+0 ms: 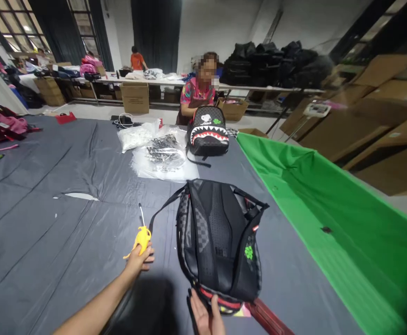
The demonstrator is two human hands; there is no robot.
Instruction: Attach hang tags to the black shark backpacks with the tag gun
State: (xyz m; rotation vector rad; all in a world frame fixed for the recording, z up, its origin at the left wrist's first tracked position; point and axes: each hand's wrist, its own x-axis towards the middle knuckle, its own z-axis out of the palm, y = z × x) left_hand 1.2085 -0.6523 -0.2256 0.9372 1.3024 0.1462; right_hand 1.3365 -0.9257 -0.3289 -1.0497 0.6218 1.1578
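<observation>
A black-and-grey checkered backpack (pixel 220 242) lies on the grey-covered table with its padded back and shoulder straps facing up. A green clover-like patch shows on its right strap. Left of it, my left hand (pixel 141 258) is closed around a yellow air blow gun (pixel 143 238) with a thin metal nozzle pointing away from me. At the backpack's near end, my right hand (pixel 206 315) is palm up with fingers stretched and thumb apart, against the red-trimmed lower edge. A dark red long object (pixel 271 318) lies beside that end, partly cut off.
Across the table (pixel 32 195) a person (pixel 198 93) handles another backpack (pixel 208 132) with a shark-mouth print. Clear plastic bags (pixel 164 153) lie nearby. Green cloth (pixel 315 200) hangs along the right edge; pink bags (pixel 1 123) sit far left. Cardboard boxes (pixel 370 130) stand right.
</observation>
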